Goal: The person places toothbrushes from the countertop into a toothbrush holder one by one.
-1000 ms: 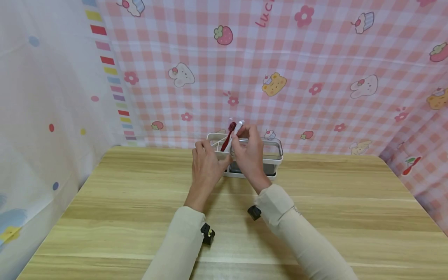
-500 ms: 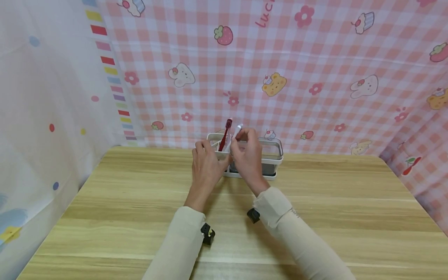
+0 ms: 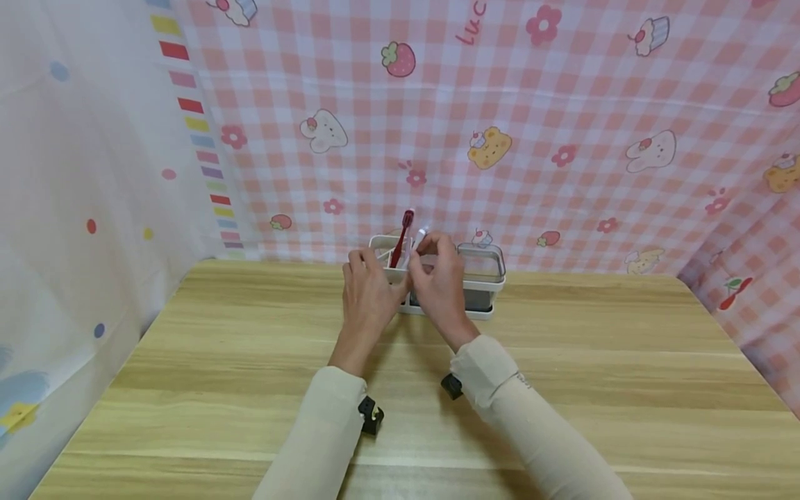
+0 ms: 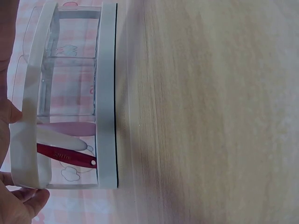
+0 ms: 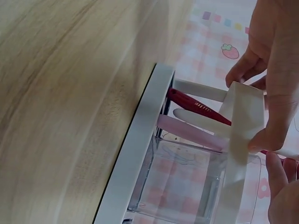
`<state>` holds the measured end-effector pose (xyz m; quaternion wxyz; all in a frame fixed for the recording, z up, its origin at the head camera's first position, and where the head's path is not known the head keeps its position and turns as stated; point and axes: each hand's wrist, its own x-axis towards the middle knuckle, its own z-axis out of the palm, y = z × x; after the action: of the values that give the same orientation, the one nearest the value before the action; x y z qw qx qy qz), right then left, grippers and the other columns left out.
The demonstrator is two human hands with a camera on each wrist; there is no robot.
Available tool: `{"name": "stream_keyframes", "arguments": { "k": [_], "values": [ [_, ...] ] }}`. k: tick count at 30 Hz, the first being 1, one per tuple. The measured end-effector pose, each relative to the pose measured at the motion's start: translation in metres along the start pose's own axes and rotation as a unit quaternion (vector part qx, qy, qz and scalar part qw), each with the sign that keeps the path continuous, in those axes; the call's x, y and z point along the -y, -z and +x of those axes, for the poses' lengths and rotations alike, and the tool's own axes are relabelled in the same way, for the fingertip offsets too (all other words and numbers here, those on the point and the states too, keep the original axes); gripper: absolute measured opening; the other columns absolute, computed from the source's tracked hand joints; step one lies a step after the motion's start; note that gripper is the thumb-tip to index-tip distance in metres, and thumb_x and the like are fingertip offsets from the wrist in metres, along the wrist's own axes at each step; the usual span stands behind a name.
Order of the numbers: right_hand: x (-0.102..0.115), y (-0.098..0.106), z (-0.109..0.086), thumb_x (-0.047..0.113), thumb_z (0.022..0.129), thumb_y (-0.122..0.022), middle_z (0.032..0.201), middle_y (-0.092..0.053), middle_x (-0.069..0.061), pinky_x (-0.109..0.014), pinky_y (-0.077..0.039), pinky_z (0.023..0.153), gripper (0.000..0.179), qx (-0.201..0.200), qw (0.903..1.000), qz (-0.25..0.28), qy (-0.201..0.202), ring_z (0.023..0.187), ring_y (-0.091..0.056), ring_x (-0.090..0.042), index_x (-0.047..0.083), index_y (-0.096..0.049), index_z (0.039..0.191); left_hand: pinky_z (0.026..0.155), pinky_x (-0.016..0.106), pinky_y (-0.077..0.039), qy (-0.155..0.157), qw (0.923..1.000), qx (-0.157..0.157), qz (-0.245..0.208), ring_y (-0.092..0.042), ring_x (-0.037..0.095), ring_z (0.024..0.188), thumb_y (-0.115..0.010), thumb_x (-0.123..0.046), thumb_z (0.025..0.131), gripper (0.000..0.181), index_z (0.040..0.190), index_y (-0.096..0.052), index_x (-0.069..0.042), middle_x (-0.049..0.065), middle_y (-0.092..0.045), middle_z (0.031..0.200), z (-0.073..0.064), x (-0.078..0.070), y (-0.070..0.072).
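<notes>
A white toothbrush holder (image 3: 484, 285) stands near the table's back edge. My left hand (image 3: 370, 298) grips its left end, thumb on the front of the upper rim and fingers behind. With thumb and fingertips my right hand (image 3: 441, 281) pinches a pale toothbrush (image 3: 420, 239) just above the rim. A red toothbrush (image 3: 402, 238) leans in the left section. Below the rim show a red handle (image 5: 198, 105), a white handle (image 5: 201, 120) and a pink handle (image 5: 189, 132). I cannot tell which pale handle belongs to the pinched brush.
Clear cups (image 5: 180, 179) fill the holder's right part. The wooden table (image 3: 250, 389) stretches in front. Right behind it hangs a pink checked cloth (image 3: 350, 76), with a white dotted cloth (image 3: 81, 160) on the left. Black wrist cameras (image 3: 371, 415) hang under the sleeves.
My right hand has moved slightly left and down with the pale toothbrush, whose head now sits lower. The red toothbrush has tipped left and stands more upright. My left hand keeps its place.
</notes>
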<state>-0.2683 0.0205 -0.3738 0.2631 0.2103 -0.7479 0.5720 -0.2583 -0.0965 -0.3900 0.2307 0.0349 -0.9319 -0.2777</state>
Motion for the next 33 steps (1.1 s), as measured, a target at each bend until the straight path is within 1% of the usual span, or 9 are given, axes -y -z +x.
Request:
{"name": "stream_keyframes", "arguments": {
  "k": [3, 9, 16, 24, 33],
  "values": [
    [-0.0013, -0.0004, -0.0005, -0.007, 0.094, -0.060, 0.105, -0.060, -0.023, -0.033, -0.058, 0.072, 0.015, 0.004, 1.0000, -0.002, 0.003, 0.092, -0.066, -0.025, -0.006, -0.053, 0.107, 0.078, 0.047, -0.052, 0.000, 1.0000, 0.000, 0.003, -0.051, 0.040, 0.100, -0.076, -0.049, 0.086, 0.076, 0.127, -0.046, 0.007, 0.024, -0.048, 0.119, 0.0007, 0.0002, 0.0002],
    [-0.0050, -0.0008, -0.0011, -0.007, 0.095, -0.060, 0.101, -0.060, -0.018, -0.036, -0.058, 0.071, 0.011, 0.004, 0.9998, 0.002, 0.017, 0.091, -0.068, -0.027, -0.004, -0.053, 0.103, 0.077, 0.047, -0.052, -0.003, 1.0000, 0.000, 0.008, -0.052, 0.041, 0.100, -0.075, -0.049, 0.086, 0.077, 0.127, -0.045, 0.009, 0.025, -0.048, 0.118, 0.0011, 0.0002, 0.0006],
    [-0.0066, -0.0005, -0.0032, -0.006, 0.094, -0.060, 0.101, -0.060, -0.016, -0.034, -0.059, 0.074, 0.013, 0.007, 0.9996, -0.009, 0.024, 0.095, -0.067, -0.026, -0.002, -0.052, 0.103, 0.079, 0.049, -0.051, -0.005, 1.0000, -0.003, 0.005, -0.052, 0.041, 0.101, -0.077, -0.048, 0.085, 0.079, 0.127, -0.046, 0.011, 0.026, -0.049, 0.118, 0.0012, -0.0005, 0.0011],
    [-0.0091, -0.0007, -0.0060, -0.007, 0.093, -0.061, 0.101, -0.061, -0.017, -0.033, -0.058, 0.078, 0.014, 0.013, 0.9989, -0.032, 0.033, 0.096, -0.066, -0.027, -0.004, -0.052, 0.103, 0.079, 0.049, -0.051, -0.005, 1.0000, -0.007, 0.001, -0.052, 0.042, 0.101, -0.077, -0.045, 0.085, 0.076, 0.127, -0.046, 0.011, 0.026, -0.049, 0.118, 0.0008, 0.0000, 0.0004],
    [-0.0088, -0.0021, -0.0081, -0.007, 0.093, -0.060, 0.102, -0.060, -0.018, -0.031, -0.058, 0.080, 0.013, 0.017, 0.9988, -0.036, 0.030, 0.098, -0.066, -0.027, -0.004, -0.052, 0.103, 0.079, 0.049, -0.051, -0.008, 0.9999, -0.013, 0.003, -0.052, 0.042, 0.099, -0.078, -0.041, 0.085, 0.072, 0.125, -0.047, 0.010, 0.026, -0.049, 0.117, -0.0004, 0.0011, -0.0001]
  ]
}}
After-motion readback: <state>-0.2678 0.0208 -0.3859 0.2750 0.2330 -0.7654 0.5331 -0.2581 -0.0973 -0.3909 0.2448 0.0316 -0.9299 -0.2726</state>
